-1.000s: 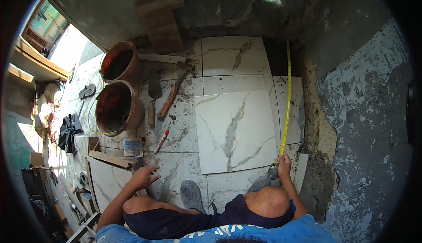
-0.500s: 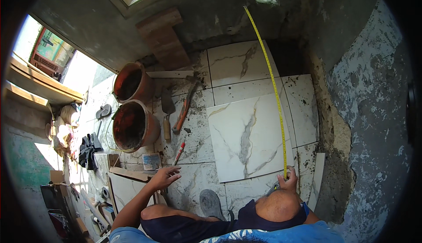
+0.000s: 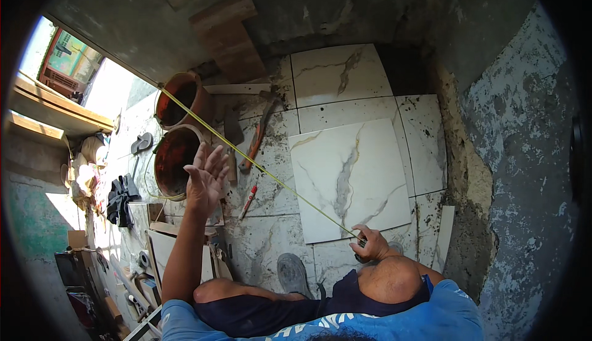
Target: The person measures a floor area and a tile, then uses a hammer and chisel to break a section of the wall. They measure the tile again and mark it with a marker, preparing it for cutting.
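Observation:
My right hand (image 3: 370, 244) is closed around the dark case of a tape measure, near the front edge of a loose marble-patterned tile (image 3: 320, 187). From it the yellow tape measure blade (image 3: 280, 182) runs out to the far left, over the tile and past the buckets. My left hand (image 3: 207, 174) is raised with its fingers spread, below the blade and in front of the nearer bucket (image 3: 176, 162). Nothing is in it. A red and white marker (image 3: 248, 201) lies on the floor to its right. Beyond that are an orange-handled hammer (image 3: 258, 137) and a trowel (image 3: 232, 165).
A second bucket (image 3: 179, 100) stands behind the nearer one. Brown boards (image 3: 231, 39) lean on the far wall. A narrow tile strip (image 3: 444, 236) lies by the rough right wall (image 3: 512, 156). Dark cloth (image 3: 122, 200) and a sandal (image 3: 142, 143) are on the left.
The tape measure blade has swung from the far wall round to the far left. My right hand moved left with the case; my left hand rose forward and opened.

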Demonstrator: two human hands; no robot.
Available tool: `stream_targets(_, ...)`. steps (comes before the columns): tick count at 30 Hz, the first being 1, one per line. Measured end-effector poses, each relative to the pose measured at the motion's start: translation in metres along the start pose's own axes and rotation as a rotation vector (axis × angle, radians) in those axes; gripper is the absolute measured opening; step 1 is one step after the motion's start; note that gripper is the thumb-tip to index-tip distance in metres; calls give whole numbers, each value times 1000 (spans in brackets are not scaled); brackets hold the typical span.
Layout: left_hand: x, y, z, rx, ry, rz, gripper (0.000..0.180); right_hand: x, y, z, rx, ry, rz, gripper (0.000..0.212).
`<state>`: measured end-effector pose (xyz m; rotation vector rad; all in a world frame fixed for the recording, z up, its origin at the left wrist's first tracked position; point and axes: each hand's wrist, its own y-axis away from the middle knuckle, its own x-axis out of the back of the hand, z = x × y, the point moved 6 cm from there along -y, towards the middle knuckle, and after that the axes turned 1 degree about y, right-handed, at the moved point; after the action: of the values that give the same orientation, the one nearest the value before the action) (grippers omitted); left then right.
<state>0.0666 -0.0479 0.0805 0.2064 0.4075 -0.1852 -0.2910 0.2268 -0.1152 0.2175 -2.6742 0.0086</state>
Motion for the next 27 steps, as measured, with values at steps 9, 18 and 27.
stream_targets(9, 18, 12, -50, 205, 34, -326, 53, -44, 1, -8, -103, -156, -190, 67)
stream_targets(18, 5, 88, -135, 542, -1339, -1011, 76, -31, -48, -22, -167, -122, -76, 73)
stream_targets(27, 19, 122, -180, 796, -876, -771, 90, -72, -91, -59, -197, -325, -97, 52)
